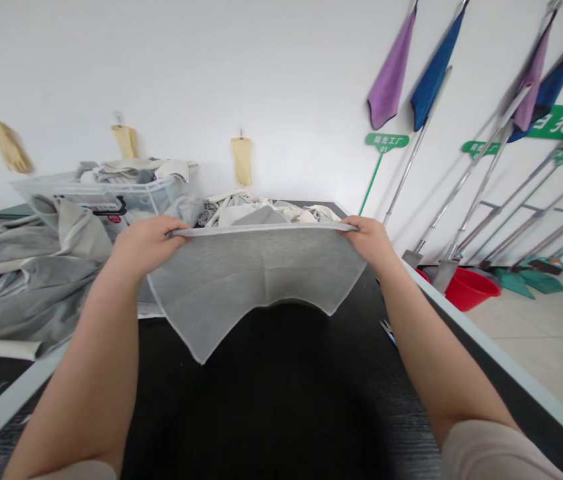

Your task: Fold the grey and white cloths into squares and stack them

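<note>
A grey cloth [221,273] with a pale stitched edge is stretched between my two hands above the dark table. My left hand [148,243] is closed on its upper left corner, thumb over the edge. The upper right corner is pinched in my right hand [368,240]. Its top edge runs nearly straight from hand to hand, and the lower part hangs down in two points, with a faint crease near the middle. Behind the cloth lies a heap of grey and white fabric [306,212], partly hidden by it.
At left, a clear plastic bin [146,197] overflows with fabric, beside a pile of grey fabric [26,280]. Scissors [388,332] lie near my right forearm. Yellow gloves [242,161] hang on the wall. A red bucket [471,288], poles and green dustpans stand on the floor at right.
</note>
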{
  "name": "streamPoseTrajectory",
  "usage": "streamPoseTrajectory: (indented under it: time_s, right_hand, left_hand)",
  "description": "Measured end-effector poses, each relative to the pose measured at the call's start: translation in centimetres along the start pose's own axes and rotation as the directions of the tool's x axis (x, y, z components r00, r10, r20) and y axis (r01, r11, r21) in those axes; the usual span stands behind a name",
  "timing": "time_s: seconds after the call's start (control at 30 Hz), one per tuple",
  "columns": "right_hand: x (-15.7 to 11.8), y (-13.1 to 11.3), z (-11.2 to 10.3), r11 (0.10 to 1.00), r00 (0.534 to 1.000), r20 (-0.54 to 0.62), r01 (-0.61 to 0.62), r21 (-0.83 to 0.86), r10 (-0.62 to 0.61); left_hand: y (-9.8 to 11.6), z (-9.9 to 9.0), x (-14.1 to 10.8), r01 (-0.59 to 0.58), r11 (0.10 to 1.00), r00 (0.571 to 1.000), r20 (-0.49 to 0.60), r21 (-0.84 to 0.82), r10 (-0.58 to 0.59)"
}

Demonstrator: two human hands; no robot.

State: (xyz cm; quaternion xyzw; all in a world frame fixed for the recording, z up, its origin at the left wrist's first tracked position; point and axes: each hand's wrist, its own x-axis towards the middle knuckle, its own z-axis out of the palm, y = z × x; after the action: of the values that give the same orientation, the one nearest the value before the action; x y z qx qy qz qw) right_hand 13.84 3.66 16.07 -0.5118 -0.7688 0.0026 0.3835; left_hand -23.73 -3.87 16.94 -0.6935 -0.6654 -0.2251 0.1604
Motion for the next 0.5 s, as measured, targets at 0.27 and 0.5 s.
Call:
streamPoseTrajectory:
  time_s: [0.27,0.5]
  right_hand:
    - [0.2,-0.4,-1.9,0.996,0.981,-0.196,0.023,0.091,-0.004]
    - [-0.6,1.1,-3.4,0.971,0.966,-0.239,-0.042,0.234,0.099]
  left_hand:
    - [0.2,-2.2,-0.2,0.076,0.995,0.912,-0.407,0.061,-0.045]
    - [-0.7,-3.3,-0.3,0.180,0.977,0.821,-0.530,-0.113,-0.212]
